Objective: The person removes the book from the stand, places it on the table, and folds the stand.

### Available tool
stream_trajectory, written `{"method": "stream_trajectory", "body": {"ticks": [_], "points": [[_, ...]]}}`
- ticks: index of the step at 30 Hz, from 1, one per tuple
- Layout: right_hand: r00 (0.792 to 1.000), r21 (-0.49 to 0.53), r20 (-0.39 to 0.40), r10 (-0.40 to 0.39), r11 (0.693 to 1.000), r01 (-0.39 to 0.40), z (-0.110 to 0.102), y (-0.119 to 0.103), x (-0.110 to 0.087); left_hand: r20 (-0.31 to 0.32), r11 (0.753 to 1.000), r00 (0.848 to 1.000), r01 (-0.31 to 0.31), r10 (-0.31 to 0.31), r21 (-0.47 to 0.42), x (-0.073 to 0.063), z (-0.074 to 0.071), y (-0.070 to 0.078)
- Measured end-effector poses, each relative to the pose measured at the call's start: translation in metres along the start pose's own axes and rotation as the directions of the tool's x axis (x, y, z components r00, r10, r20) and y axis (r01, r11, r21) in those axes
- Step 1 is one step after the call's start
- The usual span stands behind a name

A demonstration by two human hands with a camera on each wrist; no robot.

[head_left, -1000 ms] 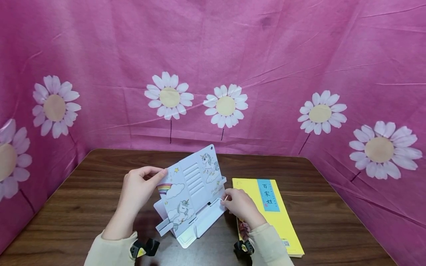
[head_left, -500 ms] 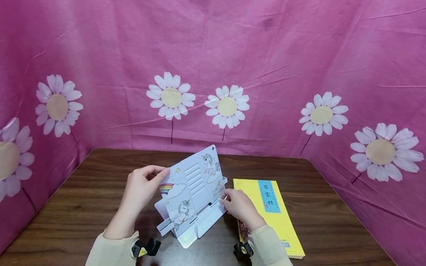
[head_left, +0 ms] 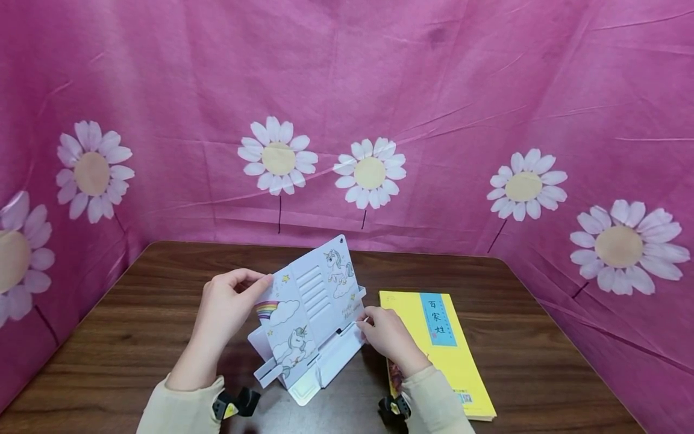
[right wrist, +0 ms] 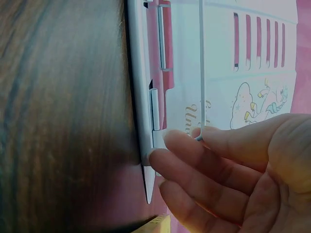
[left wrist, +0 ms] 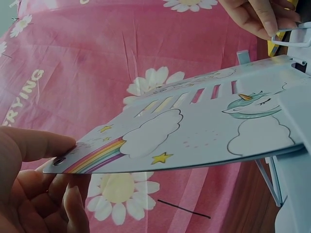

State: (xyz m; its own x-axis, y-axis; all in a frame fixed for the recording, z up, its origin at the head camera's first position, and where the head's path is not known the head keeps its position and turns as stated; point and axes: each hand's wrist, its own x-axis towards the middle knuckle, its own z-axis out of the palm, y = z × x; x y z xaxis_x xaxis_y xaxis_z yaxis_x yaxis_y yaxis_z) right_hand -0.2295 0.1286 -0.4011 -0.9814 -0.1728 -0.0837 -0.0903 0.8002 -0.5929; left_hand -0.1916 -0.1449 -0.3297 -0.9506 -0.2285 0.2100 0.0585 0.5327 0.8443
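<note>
Left hand (head_left: 230,307) pinching a unicorn-printed stand (head_left: 325,328), right hand (head_left: 391,336) pinching its wire (right wrist: 202,73) (yellow book (head_left: 458,352) alongside), wooden table (head_left: 542,337) beneath.

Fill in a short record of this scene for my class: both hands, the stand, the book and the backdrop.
Left hand: pinches the stand by its upper left corner
Right hand: pinches the stand's white wire
Stand: white, unicorn pictures, panel raised
Book: yellow, flat on the table, right of the stand
Backdrop: pink, white flowers

I see the bookstand (head_left: 325,331) on the table (head_left: 537,343), a book (head_left: 452,355) at its three o'clock, the curtain (head_left: 423,90) behind at twelve.
</note>
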Motion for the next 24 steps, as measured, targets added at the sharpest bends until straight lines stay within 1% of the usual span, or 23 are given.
{"method": "stream_trajectory", "body": {"ticks": [4,8,15,24], "points": [[1.0,-0.005,-0.005,0.008,1.0,-0.008,-0.0004,-0.0016,-0.0003,-0.014,1.0,1.0,-0.004,0.004,0.003,0.0004,0.0006,0.0],[1.0,-0.009,-0.003,0.022,1.0,-0.022,-0.0001,-0.0031,0.0007,-0.013,1.0,1.0,0.002,-0.002,-0.005,0.0001,0.0001,-0.0005],[1.0,-0.019,-0.01,0.017,1.0,-0.017,0.001,-0.004,0.0009,-0.015,1.0,1.0,-0.001,0.001,-0.003,0.0,-0.0002,-0.0005],[1.0,-0.022,0.007,0.02,1.0,-0.019,-0.0003,-0.0024,-0.0002,-0.009,1.0,1.0,-0.005,0.005,0.004,-0.0001,0.0001,0.0006]]}}
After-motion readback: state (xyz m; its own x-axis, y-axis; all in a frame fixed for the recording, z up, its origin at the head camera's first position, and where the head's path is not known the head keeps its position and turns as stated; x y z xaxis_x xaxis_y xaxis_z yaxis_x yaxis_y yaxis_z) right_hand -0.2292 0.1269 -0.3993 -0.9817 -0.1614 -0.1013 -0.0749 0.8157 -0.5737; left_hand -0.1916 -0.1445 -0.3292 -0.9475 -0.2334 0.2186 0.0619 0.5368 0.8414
